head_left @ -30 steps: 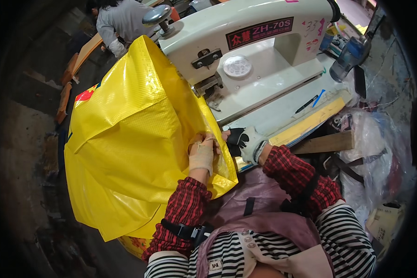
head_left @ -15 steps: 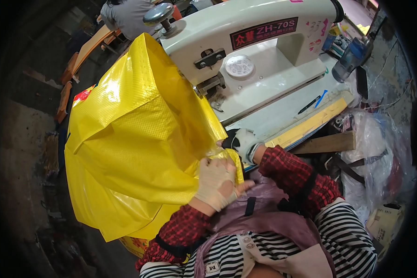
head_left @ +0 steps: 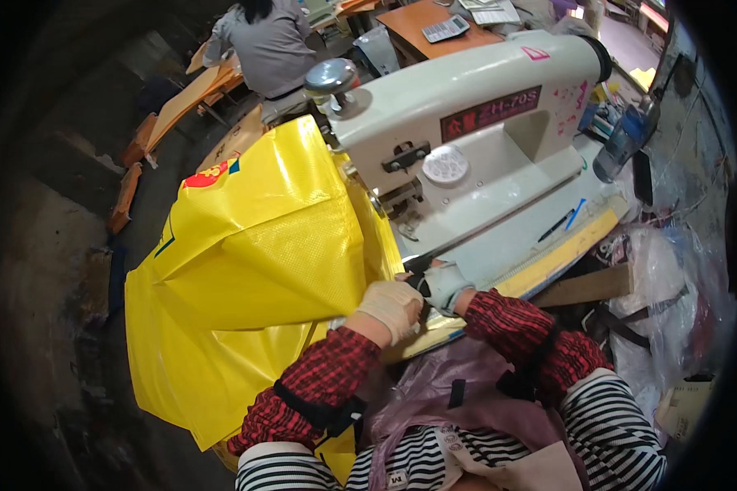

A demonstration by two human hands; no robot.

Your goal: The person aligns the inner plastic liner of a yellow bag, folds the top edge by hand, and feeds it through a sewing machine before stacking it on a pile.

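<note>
A large yellow woven plastic bag (head_left: 262, 262) drapes over the left side of the sewing machine (head_left: 467, 106), its edge running under the machine's needle end. My left hand (head_left: 393, 307), in a pale fingerless glove, is closed on the near end of the bag's edge. Right beside it, my right hand (head_left: 444, 286), in a white and black glove, pinches the same edge in front of the machine bed. The fingertips of both hands meet and partly hide the edge between them.
On the machine table lie a black pen (head_left: 555, 225) and a blue stick (head_left: 576, 214). A round white dish (head_left: 445, 166) rests on the machine bed. At right are a water bottle (head_left: 622, 143) and clear plastic wrap (head_left: 659, 286). Another person (head_left: 266, 49) sits beyond, near a calculator (head_left: 445, 29).
My left hand has gone from a spread thumb to a closed grip, meeting my right hand at the bag's edge. The view has shifted, showing more of the room behind the machine.
</note>
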